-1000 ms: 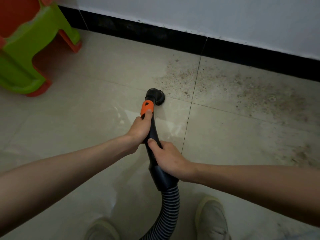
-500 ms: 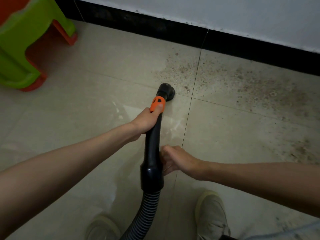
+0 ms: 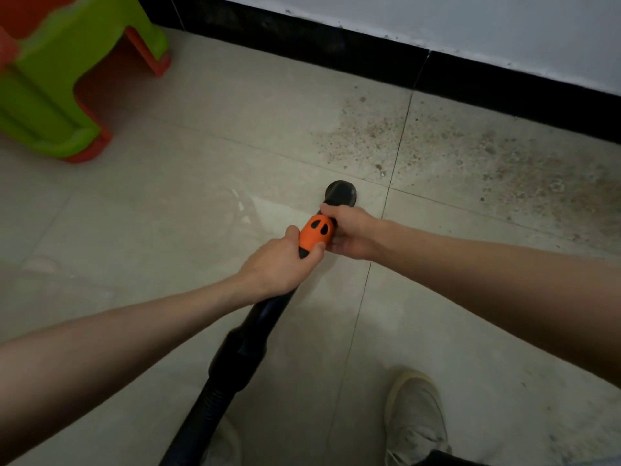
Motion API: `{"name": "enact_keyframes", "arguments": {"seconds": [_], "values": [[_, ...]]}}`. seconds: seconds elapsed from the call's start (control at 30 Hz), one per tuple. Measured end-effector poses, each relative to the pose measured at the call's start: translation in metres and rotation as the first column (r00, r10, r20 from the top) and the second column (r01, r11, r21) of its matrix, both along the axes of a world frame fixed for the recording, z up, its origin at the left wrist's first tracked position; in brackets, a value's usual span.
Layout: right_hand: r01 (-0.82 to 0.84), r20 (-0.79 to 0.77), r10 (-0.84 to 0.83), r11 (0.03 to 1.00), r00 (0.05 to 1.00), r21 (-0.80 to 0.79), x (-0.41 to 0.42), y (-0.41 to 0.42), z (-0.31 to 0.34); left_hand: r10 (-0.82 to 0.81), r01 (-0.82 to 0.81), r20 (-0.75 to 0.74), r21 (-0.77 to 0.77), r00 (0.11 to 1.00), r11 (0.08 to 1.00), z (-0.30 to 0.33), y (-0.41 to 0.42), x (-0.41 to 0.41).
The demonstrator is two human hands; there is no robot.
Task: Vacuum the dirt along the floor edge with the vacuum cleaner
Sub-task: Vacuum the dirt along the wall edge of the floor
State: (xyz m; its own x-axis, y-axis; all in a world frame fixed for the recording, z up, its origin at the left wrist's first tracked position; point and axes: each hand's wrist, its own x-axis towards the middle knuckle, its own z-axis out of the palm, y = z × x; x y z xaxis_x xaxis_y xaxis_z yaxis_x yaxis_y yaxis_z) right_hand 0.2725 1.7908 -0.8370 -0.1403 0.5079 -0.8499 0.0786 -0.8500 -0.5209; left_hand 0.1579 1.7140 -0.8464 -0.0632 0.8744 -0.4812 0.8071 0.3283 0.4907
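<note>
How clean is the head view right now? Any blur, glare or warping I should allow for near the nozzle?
Head view: dim, flat light. The green stool at top left is smeared by motion blur. The round nozzle, orange collar and both hands are fairly sharp. A pale sheen lies on the tile left of the nozzle. Wide-angle warping tilts the black skirting. The dirt stays readable.

A single head-worn wide-angle view looks steeply down and forward from standing height at a pale tiled floor [image 3: 168,230]. A black skirting strip [image 3: 336,45] crosses the upper right of the frame; grey shoes [image 3: 415,412] sit at the bottom edge.
</note>
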Motion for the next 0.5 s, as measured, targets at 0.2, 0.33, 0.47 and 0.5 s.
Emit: {"name": "enact_keyframes", "arguments": {"seconds": [0.2,0.33,0.47,0.5], "values": [[-0.073,-0.021,0.073,0.997,0.997,-0.002,-0.022,-0.026,-0.015,0.09,-0.088,0.062,-0.024,0.994,0.996,-0.008,-0.04,-0.023],[-0.08,0.023,0.08,0.996,0.997,0.034,-0.041,-0.023,-0.021,0.149,-0.149,0.074,-0.008,0.986,0.989,-0.011,-0.041,-0.036],[-0.068,0.033,0.066,0.995,0.997,0.066,-0.041,-0.009,-0.026,0.216,-0.217,0.111,0.001,0.97,0.976,-0.015,-0.035,-0.031],[-0.061,0.03,0.058,0.995,0.998,0.083,-0.04,-0.004,-0.026,0.239,-0.243,0.136,0.007,0.961,0.97,-0.016,-0.033,-0.029]]}}
